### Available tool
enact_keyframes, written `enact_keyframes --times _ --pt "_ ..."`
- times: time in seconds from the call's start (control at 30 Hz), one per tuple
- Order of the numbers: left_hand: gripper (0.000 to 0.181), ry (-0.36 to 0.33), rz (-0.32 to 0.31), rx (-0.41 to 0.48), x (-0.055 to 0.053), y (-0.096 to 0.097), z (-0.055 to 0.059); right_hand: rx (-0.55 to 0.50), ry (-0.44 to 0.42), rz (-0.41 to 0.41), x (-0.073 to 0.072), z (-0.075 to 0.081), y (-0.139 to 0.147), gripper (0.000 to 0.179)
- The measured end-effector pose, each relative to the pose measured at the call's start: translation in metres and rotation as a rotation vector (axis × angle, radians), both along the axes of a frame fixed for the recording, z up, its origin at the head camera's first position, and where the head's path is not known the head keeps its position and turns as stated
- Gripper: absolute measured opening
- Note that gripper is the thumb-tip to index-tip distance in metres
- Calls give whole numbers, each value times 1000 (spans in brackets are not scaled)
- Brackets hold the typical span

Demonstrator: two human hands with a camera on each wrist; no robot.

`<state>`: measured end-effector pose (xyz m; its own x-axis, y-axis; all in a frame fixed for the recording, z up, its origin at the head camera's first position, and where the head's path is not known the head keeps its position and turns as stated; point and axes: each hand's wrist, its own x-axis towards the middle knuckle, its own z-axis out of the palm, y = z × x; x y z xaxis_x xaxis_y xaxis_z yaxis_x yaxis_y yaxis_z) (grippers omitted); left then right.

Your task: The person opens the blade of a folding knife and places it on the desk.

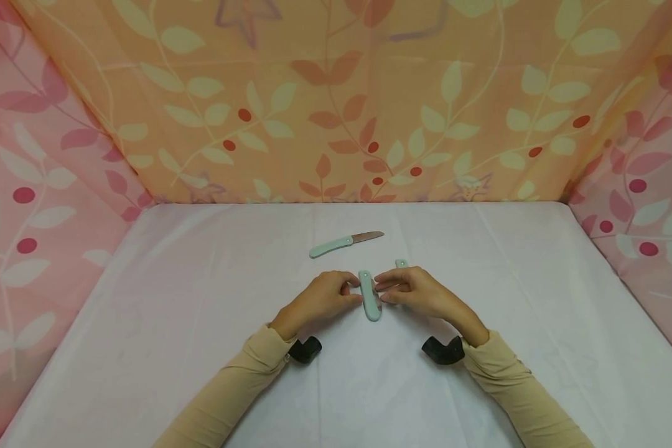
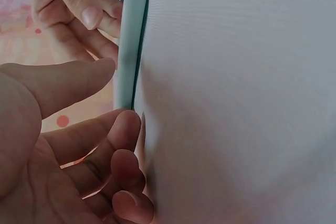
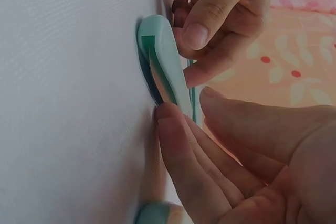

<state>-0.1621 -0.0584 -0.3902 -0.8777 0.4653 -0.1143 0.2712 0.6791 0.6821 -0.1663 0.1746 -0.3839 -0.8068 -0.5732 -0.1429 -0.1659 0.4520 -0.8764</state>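
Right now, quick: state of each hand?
Left hand: open, loose beside the folded knife.
Right hand: open, fingertips at the knife's other side; no firm grip visible.

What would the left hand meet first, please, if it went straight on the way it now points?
The left hand would probably first meet the mint-green folding knife in front of it, though depth is unclear and they may already touch.
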Motion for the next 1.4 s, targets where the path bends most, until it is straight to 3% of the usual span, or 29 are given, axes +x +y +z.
enact_keyframes --times 0.43,0.6,0.9,1.03,1.27,1.4 --pt "43 -41 18 88 2 5 -3 -42 -55 -30 1 -4 -2 45" --pt "46 -57 26 83 0 7 -6 -57 -61 -37 1 -4 -3 44" --pt "31 -94 47 87 1 4 -2 -14 -40 -71 1 -7 -5 38" --pt "27 -114 57 123 1 3 0 -8 -4 -103 1 -5 -4 36" --pt "26 -174 81 208 0 1 4 -32 26 -244 1 -3 -5 33" --pt "25 -189 92 239 -1 -1 6 -56 38 -259 0 -4 -4 34"
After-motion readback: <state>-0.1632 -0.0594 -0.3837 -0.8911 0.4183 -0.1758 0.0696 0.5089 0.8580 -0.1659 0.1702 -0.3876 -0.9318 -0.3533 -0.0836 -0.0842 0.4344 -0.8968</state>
